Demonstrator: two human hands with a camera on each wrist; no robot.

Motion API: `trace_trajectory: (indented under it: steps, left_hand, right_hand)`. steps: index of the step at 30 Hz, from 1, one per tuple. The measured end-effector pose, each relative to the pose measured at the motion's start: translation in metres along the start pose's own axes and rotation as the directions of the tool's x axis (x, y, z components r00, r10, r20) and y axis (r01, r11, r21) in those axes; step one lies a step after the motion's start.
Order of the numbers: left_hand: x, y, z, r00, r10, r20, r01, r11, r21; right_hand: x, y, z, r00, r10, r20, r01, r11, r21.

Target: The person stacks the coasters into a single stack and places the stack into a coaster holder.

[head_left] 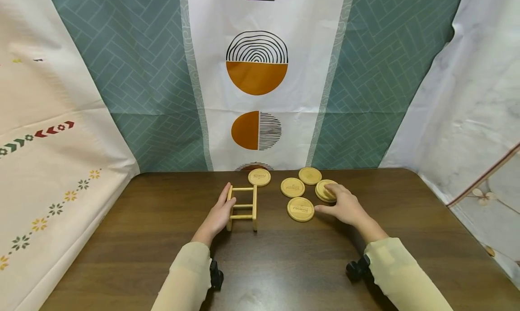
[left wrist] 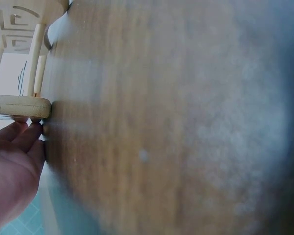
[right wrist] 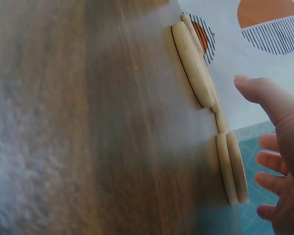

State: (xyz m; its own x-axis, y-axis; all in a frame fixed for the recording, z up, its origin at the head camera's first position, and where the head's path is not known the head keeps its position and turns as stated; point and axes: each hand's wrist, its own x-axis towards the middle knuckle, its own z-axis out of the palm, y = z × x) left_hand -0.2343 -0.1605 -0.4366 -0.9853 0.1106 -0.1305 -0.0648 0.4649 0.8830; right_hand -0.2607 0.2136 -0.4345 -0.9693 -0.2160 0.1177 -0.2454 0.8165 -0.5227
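A small wooden coaster holder, with two side panels joined by thin rods, stands on the table at centre left. My left hand holds its left panel, thumb over the edge and fingers along the outer face. In the left wrist view, the fingertips of that hand meet the holder's panel. My right hand hovers above a stack of two round wooden coasters, thumb and fingers spread apart. The right wrist view shows the hand beside the stacked coasters, with a gap between.
Single coasters lie around: one left of my right thumb, one behind it, one near the back edge, and another behind the holder. A patterned cloth hangs behind the brown table.
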Motion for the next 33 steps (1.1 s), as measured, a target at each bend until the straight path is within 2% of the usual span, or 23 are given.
trace_trajectory:
  steps: [11,33]
  left_hand:
    - [0.001,-0.001,0.0,1.0,-0.004,-0.007,0.005,1.0,0.01]
    - [0.0,-0.002,0.001,1.0,-0.008,-0.001,0.008,1.0,0.006]
  right_hand:
    - [0.001,-0.008,0.006,0.997,-0.071,0.0,0.071,0.997,-0.021]
    - [0.002,-0.02,0.015,0.993,-0.119,0.022,0.12,0.991,-0.053]
